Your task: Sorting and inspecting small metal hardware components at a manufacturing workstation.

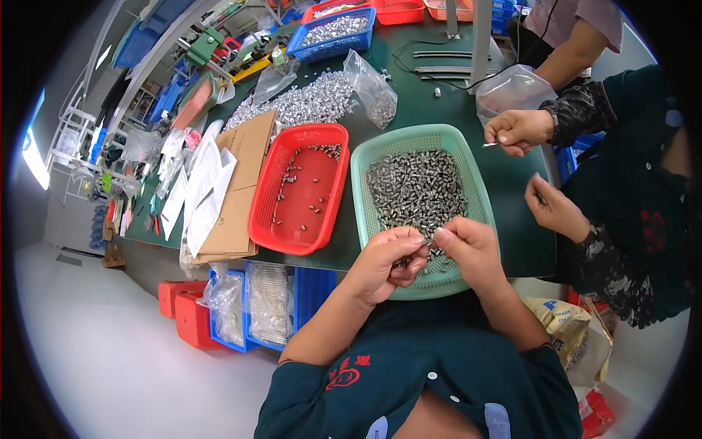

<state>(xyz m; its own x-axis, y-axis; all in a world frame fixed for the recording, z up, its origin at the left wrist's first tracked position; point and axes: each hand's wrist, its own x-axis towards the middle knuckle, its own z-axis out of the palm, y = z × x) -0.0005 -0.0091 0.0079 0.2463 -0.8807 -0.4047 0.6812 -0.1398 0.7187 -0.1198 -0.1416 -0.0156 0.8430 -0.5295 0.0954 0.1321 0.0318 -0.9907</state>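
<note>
Over the near edge of a pale green basket (364, 208), both my hands meet at the fingertips. My left hand (391, 265) is closed, with thumb and forefinger pinching a small shiny metal part (428, 242); more small dark metal pieces show in its curled fingers. My right hand (472, 245) is closed too, pinching at the same part, whose exact shape is mostly hidden. Beneath the hands, a thick layer of small cylindrical metal parts (417, 190) covers the basket's bottom. To the left stands a red basket (261, 233) with a few scattered similar parts.
Flattened cardboard (234, 186) and papers (207, 192) lie left of the red basket. Behind it spreads a heap of silvery parts (307, 99) beside a plastic bag (371, 88). At right, a co-worker's hands (521, 130) hold small parts near another clear bag (512, 94).
</note>
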